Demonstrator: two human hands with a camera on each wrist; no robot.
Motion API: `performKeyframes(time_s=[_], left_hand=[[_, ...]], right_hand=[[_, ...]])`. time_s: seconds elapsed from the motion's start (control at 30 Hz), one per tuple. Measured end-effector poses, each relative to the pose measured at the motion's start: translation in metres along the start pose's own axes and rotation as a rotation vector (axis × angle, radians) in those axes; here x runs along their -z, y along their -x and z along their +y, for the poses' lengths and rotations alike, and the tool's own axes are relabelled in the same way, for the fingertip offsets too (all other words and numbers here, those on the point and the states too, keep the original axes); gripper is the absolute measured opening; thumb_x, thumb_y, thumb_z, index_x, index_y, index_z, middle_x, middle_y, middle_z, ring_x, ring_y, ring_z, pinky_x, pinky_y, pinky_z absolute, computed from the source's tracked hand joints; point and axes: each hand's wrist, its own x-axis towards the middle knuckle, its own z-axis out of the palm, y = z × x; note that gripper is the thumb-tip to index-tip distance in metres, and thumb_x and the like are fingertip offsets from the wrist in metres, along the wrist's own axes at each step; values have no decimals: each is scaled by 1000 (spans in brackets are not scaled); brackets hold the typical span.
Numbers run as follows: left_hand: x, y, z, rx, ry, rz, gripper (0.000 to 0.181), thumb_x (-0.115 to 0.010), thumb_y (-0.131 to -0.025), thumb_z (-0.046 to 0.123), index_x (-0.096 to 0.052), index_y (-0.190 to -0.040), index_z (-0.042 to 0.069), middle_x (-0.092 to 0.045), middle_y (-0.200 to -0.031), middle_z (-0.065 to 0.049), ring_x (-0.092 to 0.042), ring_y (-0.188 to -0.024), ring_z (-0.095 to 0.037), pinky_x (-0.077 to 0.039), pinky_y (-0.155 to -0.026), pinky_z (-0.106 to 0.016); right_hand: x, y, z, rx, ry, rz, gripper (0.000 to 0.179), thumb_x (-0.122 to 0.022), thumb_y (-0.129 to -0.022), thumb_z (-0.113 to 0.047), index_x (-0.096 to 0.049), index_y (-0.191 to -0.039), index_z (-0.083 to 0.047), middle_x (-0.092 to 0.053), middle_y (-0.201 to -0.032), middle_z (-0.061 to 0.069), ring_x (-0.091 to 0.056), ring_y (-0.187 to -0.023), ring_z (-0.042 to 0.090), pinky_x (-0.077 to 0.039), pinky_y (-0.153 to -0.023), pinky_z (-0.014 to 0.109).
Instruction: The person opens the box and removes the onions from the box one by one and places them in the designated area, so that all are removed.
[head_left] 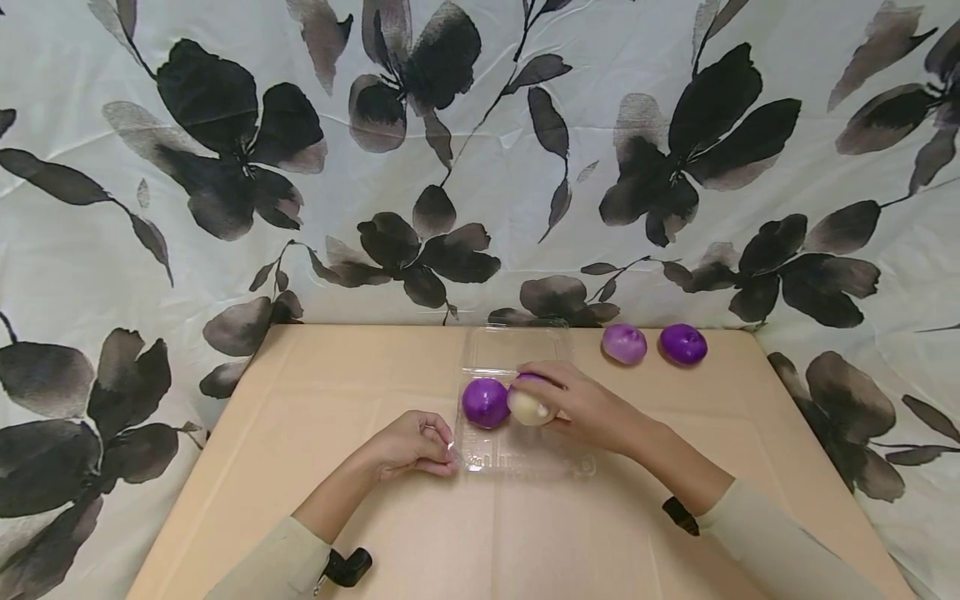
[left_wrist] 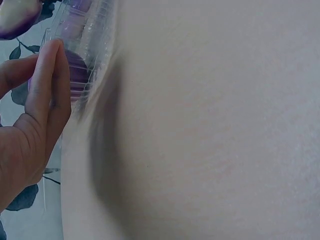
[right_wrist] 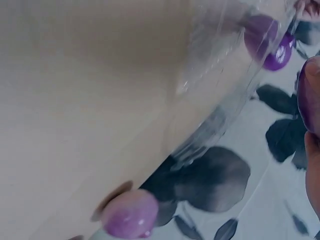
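A clear plastic clamshell container (head_left: 525, 460) lies with its lid opened back, at the middle of the table. My left hand (head_left: 412, 443) pinches its left edge between thumb and fingers; the fingertips (left_wrist: 56, 47) show close up in the left wrist view. Inside the container's left side sits a round, glossy purple vegetable (head_left: 483, 403), perhaps an onion. Over the container, my right hand (head_left: 592, 408) grips a similar round vegetable (head_left: 528, 408), purple on top and cream-white below. That held one also appears at the right edge of the right wrist view, partly cut off.
Two more round vegetables, one pale purple (head_left: 624, 344) and one deep purple (head_left: 682, 344), rest near the table's back right edge. The tan table (head_left: 337, 367) meets a white floral cloth (head_left: 525, 208) behind it.
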Motion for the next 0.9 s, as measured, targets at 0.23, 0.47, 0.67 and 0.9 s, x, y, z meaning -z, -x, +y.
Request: performKeyframes(time_s=[0.23, 0.47, 0.67, 0.9], left_hand=[[0, 0, 0, 2, 10, -3, 20, -61, -86, -18, -53, -101, -8, -70, -77, -9, -76, -77, -23, -68, -79, -36], [1, -1, 2, 8, 17, -6, 20, -62, -86, -18, -53, -100, -7, -70, -77, -9, -76, -77, -22, -68, -79, -36], [2, -1, 1, 4, 4, -5, 20, -62, -86, -18, -53, -101, -8, -70, -77, -9, -76, -77, -22, -68, -79, -36], [1, -2, 1, 10, 3, -5, 20, -63, -86, -17, -53, -102, -9, -70, -78, -9, -76, -78, -22, -68, -79, -35]], right_hand=[[15, 18, 9, -147, 6, 48, 84, -96, -68, -6, -57, -143, -12, -53, -148, 12, -52, -136, 32, -54, -111, 50], [22, 36, 23, -308, -12, 104, 87, -96, -68, -7, -55, -145, -13, -52, -149, 13, -52, -136, 36, -54, -109, 58], [25, 52, 37, -383, -15, 139, 88, -98, -67, -13, -56, -145, -14, -53, -149, 10, -51, -138, 34, -50, -111, 59], [24, 65, 52, -448, -34, 140, 92, -97, -67, -12, -53, -147, -10, -52, -151, 14, -46, -141, 38, -45, -116, 59]])
